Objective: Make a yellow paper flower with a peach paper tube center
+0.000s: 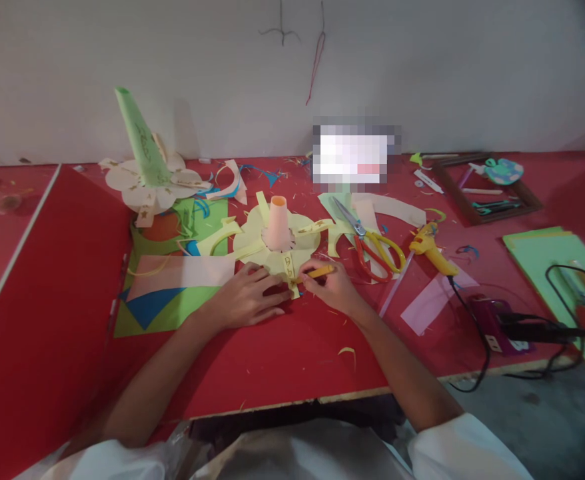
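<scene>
Yellow paper flower (272, 250), orange cone centre | left hand (245, 297) flat on strip | right hand (335, 287) grip clamped on pen (317, 272)

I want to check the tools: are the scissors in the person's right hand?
No, the scissors lie on the red table, while the right hand holds a yellow pen.

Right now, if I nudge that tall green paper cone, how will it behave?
The green cone is likely very light, being thin rolled paper. It stands tall, narrow and tilted on a petal base, so it may wobble or tip. Squeezed, it would probably crease.
</scene>
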{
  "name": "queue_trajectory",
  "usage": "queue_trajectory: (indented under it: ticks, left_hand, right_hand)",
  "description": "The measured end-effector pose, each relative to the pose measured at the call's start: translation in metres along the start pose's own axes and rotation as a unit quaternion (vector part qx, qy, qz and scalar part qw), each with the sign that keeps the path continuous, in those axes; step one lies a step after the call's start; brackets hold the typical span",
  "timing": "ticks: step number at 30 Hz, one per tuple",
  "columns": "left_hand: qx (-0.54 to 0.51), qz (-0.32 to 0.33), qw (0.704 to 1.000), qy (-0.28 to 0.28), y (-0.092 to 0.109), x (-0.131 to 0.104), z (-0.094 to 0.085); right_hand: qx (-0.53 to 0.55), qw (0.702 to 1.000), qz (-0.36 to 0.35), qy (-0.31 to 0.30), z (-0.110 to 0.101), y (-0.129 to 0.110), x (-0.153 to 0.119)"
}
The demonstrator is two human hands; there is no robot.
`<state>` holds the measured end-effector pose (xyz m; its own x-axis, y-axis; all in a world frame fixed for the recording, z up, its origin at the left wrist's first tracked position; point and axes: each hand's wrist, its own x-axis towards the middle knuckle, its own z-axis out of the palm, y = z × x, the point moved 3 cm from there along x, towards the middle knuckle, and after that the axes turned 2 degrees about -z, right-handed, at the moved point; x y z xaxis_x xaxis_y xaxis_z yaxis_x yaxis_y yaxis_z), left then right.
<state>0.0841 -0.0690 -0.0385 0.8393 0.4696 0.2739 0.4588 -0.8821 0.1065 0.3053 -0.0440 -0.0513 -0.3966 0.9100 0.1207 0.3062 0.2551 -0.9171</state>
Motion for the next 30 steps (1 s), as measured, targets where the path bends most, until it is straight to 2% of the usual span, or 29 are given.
queue_trajectory:
  ticks: [14, 16, 18, 19, 20, 21, 22, 24, 26, 28, 30]
  left_hand:
    - [-0.006, -0.002, 1.000, 0.002, 0.002, -0.002, 0.002]
    - [-0.026, -0.008, 0.998, 0.048, 0.002, -0.006, 0.003]
    - [-0.067, -0.089, 0.981, 0.159, -0.010, -0.009, 0.001]
    - [-0.097, -0.151, 0.957, 0.226, -0.021, -0.009, -0.002]
    - [-0.135, -0.221, 0.922, 0.288, -0.035, -0.009, -0.006]
    - [-0.179, -0.267, 0.889, 0.326, -0.051, -0.005, -0.009]
    - [-0.242, -0.266, 0.873, 0.329, -0.065, 0.004, -0.011]
    - [-0.374, -0.208, 0.872, 0.238, -0.090, 0.032, -0.016]
    - [-0.476, -0.161, 0.858, 0.104, -0.107, 0.061, -0.019]
    - [-0.550, -0.149, 0.821, -0.021, -0.114, 0.083, -0.019]
    - [-0.576, -0.155, 0.799, -0.079, -0.113, 0.097, -0.019]
  right_hand:
    - [0.008, 1.000, 0.002, -0.002, 0.001, 0.000, 0.000]
    - [0.019, 1.000, 0.004, 0.001, 0.000, 0.002, 0.000]
    - [0.051, 0.998, 0.017, 0.023, -0.001, 0.005, 0.000]
    - [0.079, 0.996, 0.026, 0.045, -0.002, 0.007, 0.000]
    - [0.113, 0.990, 0.037, 0.074, -0.004, 0.009, 0.000]
    - [0.149, 0.982, 0.046, 0.106, -0.007, 0.011, 0.000]
    - [0.183, 0.972, 0.051, 0.137, -0.009, 0.013, 0.000]
    - [0.232, 0.954, 0.048, 0.185, -0.013, 0.013, 0.001]
    - [0.253, 0.943, 0.034, 0.215, -0.017, 0.013, 0.001]
    - [0.258, 0.938, 0.024, 0.232, -0.019, 0.012, 0.002]
    - [0.261, 0.933, 0.018, 0.246, -0.022, 0.011, 0.003]
